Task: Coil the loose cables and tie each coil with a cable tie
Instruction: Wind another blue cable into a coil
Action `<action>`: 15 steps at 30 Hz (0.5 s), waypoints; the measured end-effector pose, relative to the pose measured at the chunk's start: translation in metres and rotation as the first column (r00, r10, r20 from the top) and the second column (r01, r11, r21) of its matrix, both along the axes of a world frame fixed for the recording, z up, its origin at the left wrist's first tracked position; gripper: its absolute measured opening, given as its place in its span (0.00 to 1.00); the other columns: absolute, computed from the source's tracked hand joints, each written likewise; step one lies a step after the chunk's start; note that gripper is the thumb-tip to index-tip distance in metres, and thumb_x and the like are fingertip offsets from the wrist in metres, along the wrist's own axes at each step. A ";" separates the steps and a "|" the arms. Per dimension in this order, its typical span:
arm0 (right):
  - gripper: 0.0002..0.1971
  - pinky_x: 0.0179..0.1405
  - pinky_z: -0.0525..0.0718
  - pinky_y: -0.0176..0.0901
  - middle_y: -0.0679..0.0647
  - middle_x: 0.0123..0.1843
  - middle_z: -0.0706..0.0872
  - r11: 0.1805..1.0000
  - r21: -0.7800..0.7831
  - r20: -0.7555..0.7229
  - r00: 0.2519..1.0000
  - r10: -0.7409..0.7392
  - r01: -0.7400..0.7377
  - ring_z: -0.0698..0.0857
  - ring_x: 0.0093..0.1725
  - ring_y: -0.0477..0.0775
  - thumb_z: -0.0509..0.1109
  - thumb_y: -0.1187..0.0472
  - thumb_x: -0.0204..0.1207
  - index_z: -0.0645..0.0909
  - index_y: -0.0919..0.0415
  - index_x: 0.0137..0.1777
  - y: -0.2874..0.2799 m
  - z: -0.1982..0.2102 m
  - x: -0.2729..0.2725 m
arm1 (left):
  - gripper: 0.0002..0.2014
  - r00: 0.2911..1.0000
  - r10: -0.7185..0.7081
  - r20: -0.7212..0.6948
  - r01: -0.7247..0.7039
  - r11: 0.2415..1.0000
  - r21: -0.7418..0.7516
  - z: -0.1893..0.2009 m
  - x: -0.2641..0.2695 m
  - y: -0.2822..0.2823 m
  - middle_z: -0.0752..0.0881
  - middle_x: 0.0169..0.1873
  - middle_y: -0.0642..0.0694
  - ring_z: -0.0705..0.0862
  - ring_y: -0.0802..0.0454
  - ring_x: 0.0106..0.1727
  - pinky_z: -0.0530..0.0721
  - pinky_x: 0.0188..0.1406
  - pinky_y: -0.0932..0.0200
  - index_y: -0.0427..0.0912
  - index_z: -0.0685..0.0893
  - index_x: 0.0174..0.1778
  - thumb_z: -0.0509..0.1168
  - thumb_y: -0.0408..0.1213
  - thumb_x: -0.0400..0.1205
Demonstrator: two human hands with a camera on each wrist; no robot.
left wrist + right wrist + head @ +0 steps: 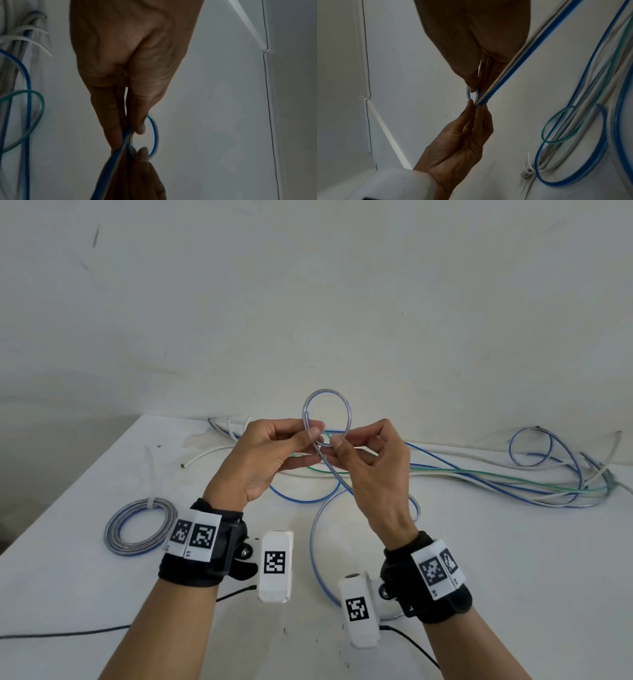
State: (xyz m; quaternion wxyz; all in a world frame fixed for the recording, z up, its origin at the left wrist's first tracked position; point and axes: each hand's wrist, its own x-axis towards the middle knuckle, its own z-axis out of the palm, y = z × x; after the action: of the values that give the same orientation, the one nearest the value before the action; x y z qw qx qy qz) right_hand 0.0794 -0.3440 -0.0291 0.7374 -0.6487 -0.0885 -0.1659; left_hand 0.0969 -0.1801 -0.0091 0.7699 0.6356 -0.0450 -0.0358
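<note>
A clear cable with a blue stripe is bent into a small loop [327,414] held above the white table [513,559]. My left hand [315,430] pinches the loop's crossing from the left. From the right, my right hand [339,444] pinches the same crossing. The cable's tail [317,542] hangs down and curves over the table between my wrists. In the left wrist view my left hand [135,130] nips the loop [155,135]. In the right wrist view my right hand [473,88] meets the left fingertips [471,104] on the cable [513,70].
A finished blue and grey coil [118,537] bound by a white cable tie [150,503] lies at the left. Several loose blue, white and green cables [513,479] sprawl along the table's far side against the wall. A thin black wire [68,633] crosses the near left.
</note>
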 end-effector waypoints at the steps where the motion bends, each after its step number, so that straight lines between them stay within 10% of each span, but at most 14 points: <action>1: 0.09 0.46 0.93 0.50 0.70 0.45 0.88 0.999 -0.033 0.006 1.000 -0.011 0.011 0.95 0.42 0.59 0.76 0.69 0.80 0.77 0.69 0.47 0.000 -0.001 0.000 | 0.08 1.000 0.005 0.004 -0.005 1.000 0.000 0.000 0.000 -0.001 0.93 0.47 0.38 0.93 0.49 0.47 0.90 0.46 0.61 0.35 0.91 0.56 0.69 0.31 0.84; 9: 0.25 0.40 0.92 0.51 0.53 0.45 0.91 0.935 -0.329 -0.062 0.991 0.120 -0.134 0.92 0.35 0.55 0.84 0.63 0.73 0.77 0.51 0.66 -0.009 0.004 0.001 | 0.07 0.997 0.081 0.000 -0.081 0.997 0.009 0.002 0.003 0.003 0.91 0.39 0.42 0.89 0.52 0.38 0.90 0.44 0.61 0.33 0.92 0.50 0.72 0.34 0.83; 15: 0.08 0.39 0.85 0.54 0.44 0.43 0.86 0.604 -0.759 0.287 0.958 -0.028 0.245 0.84 0.39 0.48 0.76 0.54 0.80 0.89 0.50 0.57 -0.016 0.000 0.007 | 0.07 0.998 0.061 -0.006 -0.061 0.998 0.033 0.003 0.002 0.000 0.91 0.39 0.42 0.88 0.54 0.37 0.90 0.44 0.62 0.34 0.92 0.50 0.72 0.34 0.82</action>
State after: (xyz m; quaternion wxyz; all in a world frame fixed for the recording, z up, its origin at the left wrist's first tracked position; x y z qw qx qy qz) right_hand 0.0864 -0.3604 -0.0295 0.3458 -0.8850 -0.1925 -0.2453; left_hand 0.0984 -0.1797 -0.0062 0.7604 0.6489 -0.0224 -0.0150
